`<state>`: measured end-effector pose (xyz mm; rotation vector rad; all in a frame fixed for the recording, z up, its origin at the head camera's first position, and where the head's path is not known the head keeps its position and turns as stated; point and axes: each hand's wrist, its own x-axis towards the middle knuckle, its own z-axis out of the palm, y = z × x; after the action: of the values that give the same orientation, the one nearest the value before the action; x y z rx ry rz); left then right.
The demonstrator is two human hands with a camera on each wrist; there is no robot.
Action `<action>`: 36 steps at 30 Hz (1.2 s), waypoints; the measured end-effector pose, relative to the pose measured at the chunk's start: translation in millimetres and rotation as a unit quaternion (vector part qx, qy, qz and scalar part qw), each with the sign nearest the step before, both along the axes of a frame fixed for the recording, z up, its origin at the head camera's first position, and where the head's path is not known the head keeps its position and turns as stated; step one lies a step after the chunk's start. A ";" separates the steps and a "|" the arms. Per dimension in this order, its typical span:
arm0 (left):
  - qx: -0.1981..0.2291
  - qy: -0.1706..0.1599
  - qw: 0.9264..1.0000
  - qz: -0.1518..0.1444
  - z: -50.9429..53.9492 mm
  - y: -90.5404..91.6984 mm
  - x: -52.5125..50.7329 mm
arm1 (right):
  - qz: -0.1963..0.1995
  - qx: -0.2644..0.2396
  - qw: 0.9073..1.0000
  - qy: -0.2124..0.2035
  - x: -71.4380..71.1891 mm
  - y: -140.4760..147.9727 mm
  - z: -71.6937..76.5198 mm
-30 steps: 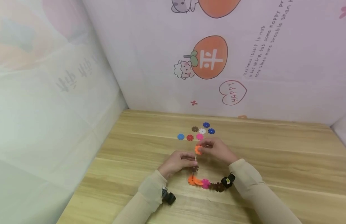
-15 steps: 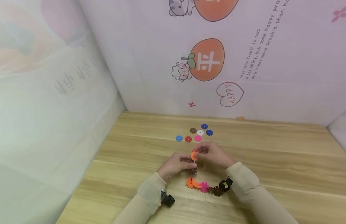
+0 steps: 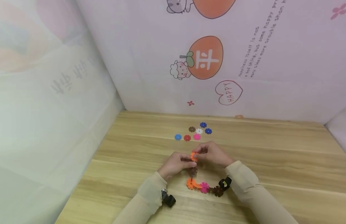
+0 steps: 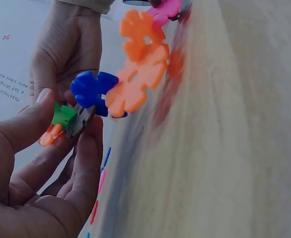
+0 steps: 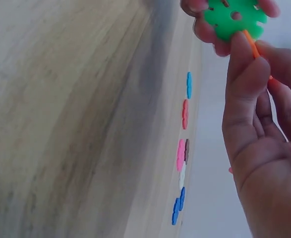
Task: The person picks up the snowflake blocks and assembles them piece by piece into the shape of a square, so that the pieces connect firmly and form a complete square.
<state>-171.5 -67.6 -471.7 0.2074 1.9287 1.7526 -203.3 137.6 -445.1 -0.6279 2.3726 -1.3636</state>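
My left hand (image 3: 173, 165) pinches the end of a chain of notched plastic snowflake discs, around the green disc (image 5: 234, 17) and the brown disc (image 4: 80, 121). Between the thumb and finger of my right hand (image 3: 215, 154) is an orange disc (image 3: 193, 156), edge-on in the right wrist view and meeting the green disc's rim. How deep the slots engage is hidden by fingers. Behind the brown disc in the chain come a blue disc (image 4: 88, 89), two orange discs (image 4: 135, 82) and a pink disc (image 3: 204, 187). Dark brown discs (image 3: 218, 191) end it near my right wrist.
Loose discs lie flat beyond my hands on the wooden table (image 3: 133, 140): light blue (image 3: 178, 137), red (image 3: 187, 137), pink (image 3: 197, 137), brown (image 3: 192, 129), white (image 3: 199, 131) and two dark blue (image 3: 208, 131). Printed cloth (image 3: 150, 77) hangs behind.
My right hand has brought the orange disc down and left from above the chain's end to meet it. My left hand keeps its pinch in about the same place.
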 end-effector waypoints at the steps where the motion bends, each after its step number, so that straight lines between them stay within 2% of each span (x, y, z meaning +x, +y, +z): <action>1: -0.002 0.000 1.000 0.000 -0.2 -0.1 0.0 | 0.002 0.003 1.000 0.000 0.1 -0.1 -0.3; 9: 0.014 -0.012 0.999 -0.028 0.3 -2.1 -0.6 | 0.027 0.025 0.999 -0.001 -0.8 -0.6 3.6; 14: -0.018 -0.005 0.999 -0.027 2.6 -3.1 -1.7 | 0.044 0.028 0.999 0.008 -2.2 0.5 5.1; 17: -0.040 0.004 0.999 -0.023 3.6 -5.4 -2.8 | 0.052 0.022 0.998 0.013 -3.2 1.8 5.2; 22: -0.039 0.003 0.999 0.010 3.8 -8.3 -5.2 | 0.048 0.017 0.999 0.007 -4.0 1.3 7.5; 27: -0.014 -0.011 0.999 0.034 4.7 -8.6 -5.8 | 0.025 0.021 0.999 0.005 -6.1 0.8 7.5; 29: -0.009 -0.017 0.999 0.040 5.7 -8.4 -5.3 | 0.006 0.031 0.999 0.017 -7.9 2.8 6.1; 34: -0.012 -0.023 0.999 0.046 9.3 -8.5 -4.1 | -0.075 0.080 0.993 0.051 -16.3 15.2 -1.9; 36: -0.012 -0.022 0.999 0.045 10.1 -8.9 -4.1 | -0.103 0.095 0.989 0.049 -20.3 22.2 -6.6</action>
<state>-175.6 -76.4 -461.6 0.0740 1.9544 1.7741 -223.6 159.8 -451.7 -0.4146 2.6689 -1.1881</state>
